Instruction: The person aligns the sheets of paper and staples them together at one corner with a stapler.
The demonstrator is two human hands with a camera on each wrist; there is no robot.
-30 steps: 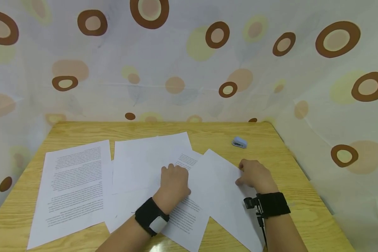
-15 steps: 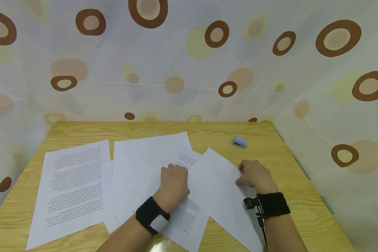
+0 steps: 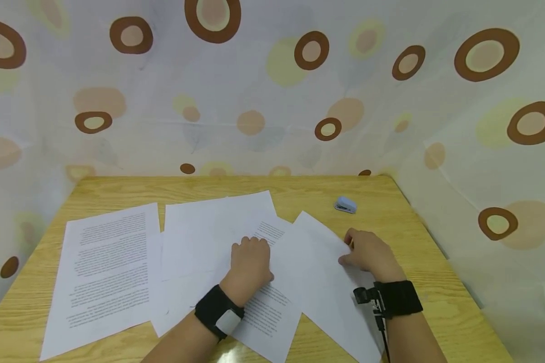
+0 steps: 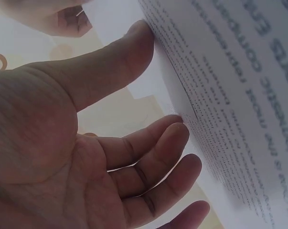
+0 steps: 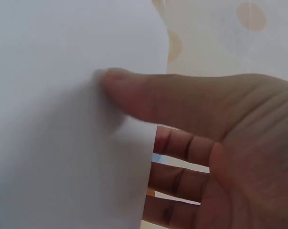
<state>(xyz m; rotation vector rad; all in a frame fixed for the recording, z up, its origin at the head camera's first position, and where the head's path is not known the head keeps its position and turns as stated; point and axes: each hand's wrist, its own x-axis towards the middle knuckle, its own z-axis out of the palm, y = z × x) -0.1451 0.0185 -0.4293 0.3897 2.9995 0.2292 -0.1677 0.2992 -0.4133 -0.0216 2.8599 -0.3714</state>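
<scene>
Tabletop point(image 3: 300, 193) bears white sheet point(image 3: 325, 285) (seemingly bowed).

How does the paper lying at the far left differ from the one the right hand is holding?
The far-left sheet shows lines of printed text, while the held sheet shows a blank face.
The far-left sheet lies flat with no hand on it; the held sheet has its edge raised, pinched by the right hand.
The held sheet slants more strongly across the table than the far-left sheet.
Both are white paper.

Room right of stapler point(image 3: 345, 204), papers point(image 3: 209, 227) left
</scene>
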